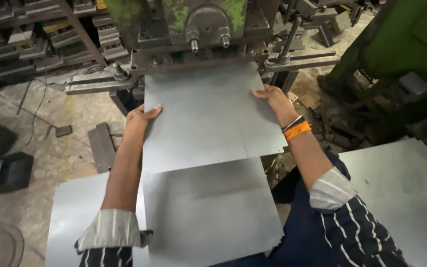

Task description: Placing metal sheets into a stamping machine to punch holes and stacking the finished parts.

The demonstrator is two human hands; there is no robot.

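- The left hand [142, 117] lies at the left edge of a grey metal sheet [208, 113], thumb on top of the sheet, fingers curled under the edge and out of sight; it grips that edge.
- The right hand [273, 99] grips the sheet's right edge near the far corner, fingers spread flat on top; what lies under the edge is hidden.
- An orange band [298, 130] and a dark bangle sit on the right wrist; both striped sleeves are rolled back.
- The sheet is held level between the two hands, its far edge pushed under the head of a press [198, 34], its near edge overlapping a stack [208, 212] of like sheets below it.
- The stack lies in front of the person, its edges fanned slightly at the near right corner.
- More sheets lie to the left [72, 217] and another pile to the right [401, 183], apart from the stack.
- The press is dark with patchy green paint, two bolts showing at its front, and flat bars clamped at either side.
- Metal blocks fill racks [40, 34] at the far left; the floor [45, 153] is stained concrete with scrap lying about.
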